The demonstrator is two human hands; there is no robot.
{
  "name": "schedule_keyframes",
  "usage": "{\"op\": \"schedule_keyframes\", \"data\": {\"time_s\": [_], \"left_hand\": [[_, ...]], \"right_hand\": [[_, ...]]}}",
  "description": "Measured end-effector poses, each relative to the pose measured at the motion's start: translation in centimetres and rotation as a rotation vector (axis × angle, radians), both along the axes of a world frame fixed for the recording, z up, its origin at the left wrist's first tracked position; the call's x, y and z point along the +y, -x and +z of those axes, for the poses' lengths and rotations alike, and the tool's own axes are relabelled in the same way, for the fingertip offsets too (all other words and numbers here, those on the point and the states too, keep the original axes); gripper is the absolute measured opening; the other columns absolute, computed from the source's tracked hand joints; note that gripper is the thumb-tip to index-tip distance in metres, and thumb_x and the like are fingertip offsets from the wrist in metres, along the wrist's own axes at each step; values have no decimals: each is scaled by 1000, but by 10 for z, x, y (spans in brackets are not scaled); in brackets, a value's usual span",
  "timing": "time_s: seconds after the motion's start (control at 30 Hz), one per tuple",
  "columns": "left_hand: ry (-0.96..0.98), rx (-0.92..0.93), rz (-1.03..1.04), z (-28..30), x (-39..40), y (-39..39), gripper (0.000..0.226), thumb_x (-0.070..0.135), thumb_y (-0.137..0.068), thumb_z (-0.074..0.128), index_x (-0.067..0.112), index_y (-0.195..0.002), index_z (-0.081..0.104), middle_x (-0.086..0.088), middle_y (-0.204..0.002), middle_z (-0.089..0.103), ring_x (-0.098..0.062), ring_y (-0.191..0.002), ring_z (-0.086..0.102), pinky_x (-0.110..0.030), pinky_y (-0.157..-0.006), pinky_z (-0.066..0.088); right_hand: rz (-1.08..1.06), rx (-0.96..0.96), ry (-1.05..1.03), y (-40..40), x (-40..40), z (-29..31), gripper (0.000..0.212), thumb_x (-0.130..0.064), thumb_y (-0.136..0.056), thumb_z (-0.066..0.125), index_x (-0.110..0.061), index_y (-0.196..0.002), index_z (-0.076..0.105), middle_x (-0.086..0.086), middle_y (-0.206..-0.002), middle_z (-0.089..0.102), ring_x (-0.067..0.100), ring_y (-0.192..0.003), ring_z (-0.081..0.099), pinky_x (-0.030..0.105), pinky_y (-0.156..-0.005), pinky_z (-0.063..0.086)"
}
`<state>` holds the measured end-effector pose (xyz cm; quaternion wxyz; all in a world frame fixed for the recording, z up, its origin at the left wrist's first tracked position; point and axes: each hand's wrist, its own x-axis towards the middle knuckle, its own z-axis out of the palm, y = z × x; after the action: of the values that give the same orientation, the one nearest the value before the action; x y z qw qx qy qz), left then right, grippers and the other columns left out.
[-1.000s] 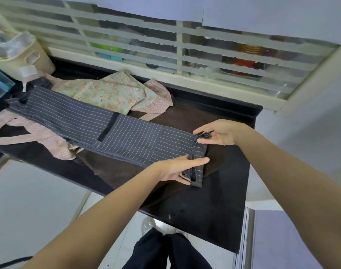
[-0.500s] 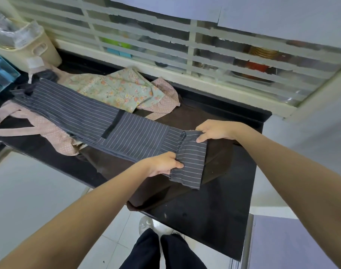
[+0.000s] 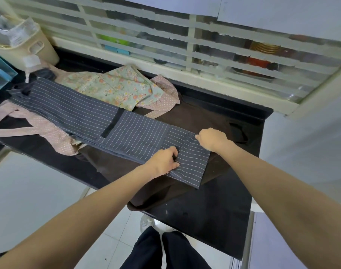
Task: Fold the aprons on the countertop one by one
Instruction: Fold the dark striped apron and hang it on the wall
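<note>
Head view, looking down at a black countertop (image 3: 214, 220): a long grey striped apron (image 3: 72, 111) lies folded into a narrow strip from the upper left toward the centre, over a brown apron (image 3: 194, 121). At centre, the left hand (image 3: 163, 162) and right hand (image 3: 212, 138) both curl their fingers on its turned-over end. A floral apron (image 3: 115, 88) and a pink dotted apron (image 3: 49, 131) lie behind, left of centre.

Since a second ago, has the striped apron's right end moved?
Yes. Both hands, left and right, have folded the striped apron's right end leftward onto itself, away from the countertop's right edge.
</note>
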<state>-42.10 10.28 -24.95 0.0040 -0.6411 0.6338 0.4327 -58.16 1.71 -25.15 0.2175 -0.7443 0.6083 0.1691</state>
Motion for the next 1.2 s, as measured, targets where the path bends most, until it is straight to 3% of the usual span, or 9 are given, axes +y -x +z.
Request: {"op": "schedule_keyframes", "data": {"time_s": [0.2,0.3,0.4,0.5,0.63,0.83,0.93,1.1,1.2], "left_hand": [[563,-501,-666,-2,9,12,51,13,-92,51,10,-137,27,-10,-139,34,-26,-124,40,-34,-100,37],[444,-528,-801,-11,16,11,58,6,-93,51,10,-143,23,-11,-147,29,-27,-126,41,-36,-97,42],[386,-466,-734,-10,15,9,55,10,-94,50,10,-143,25,-10,-144,33,-26,-123,45,-36,-95,44],[328,-353,-726,-3,13,0,37,14,-95,45,9,-131,40,-8,-132,41,-25,-113,50,-32,-92,42],[245,-126,-605,-3,15,-16,22,11,-86,55,10,-107,51,-5,-113,44,-19,-99,49,-31,-84,43],[239,-102,-384,-9,34,-26,58,44,-75,73,14,-116,46,1,-114,44,-14,-102,42,-26,-90,40],[181,23,-151,-3,37,-25,57,52,-71,75,17,-108,49,6,-105,52,-12,-95,51,-24,-85,44],[-61,177,70,14,24,-38,72,45,-75,74,18,-133,43,6,-127,57,-16,-115,55,-31,-100,45],[-256,399,291,19,24,-50,82,38,-81,71,18,-146,25,5,-141,45,-16,-120,54,-33,-105,42]], "right_hand": [[43,11,217,3,10,-8,33,-31,-102,34,-8,-121,49,13,-113,63,27,-100,62,34,-78,49],[190,54,378,5,19,-14,41,-24,-100,43,-9,-136,31,12,-121,59,26,-113,51,33,-85,46],[297,-3,415,11,16,-16,36,-14,-96,48,-15,-130,36,11,-121,53,27,-111,46,36,-89,42],[212,-235,167,17,7,-6,11,-8,-98,42,-18,-99,48,10,-104,45,18,-77,48,30,-72,45],[-63,-484,-159,11,-9,20,33,-6,-97,41,-14,-78,66,7,-98,53,15,-63,48,18,-51,44],[-469,-731,-673,-4,-32,44,33,4,-91,41,7,-119,58,21,-129,53,26,-104,55,29,-83,54],[-715,-999,-884,-11,-40,44,50,10,-89,23,14,-138,32,27,-113,60,30,-86,68,31,-67,60],[-460,-737,-771,-31,-41,39,28,4,-94,45,6,-122,52,17,-100,64,20,-81,70,24,-65,58],[-234,-503,-452,-46,-43,35,13,-12,-89,63,-6,-80,57,7,-72,55,12,-60,53,19,-55,43]]}}
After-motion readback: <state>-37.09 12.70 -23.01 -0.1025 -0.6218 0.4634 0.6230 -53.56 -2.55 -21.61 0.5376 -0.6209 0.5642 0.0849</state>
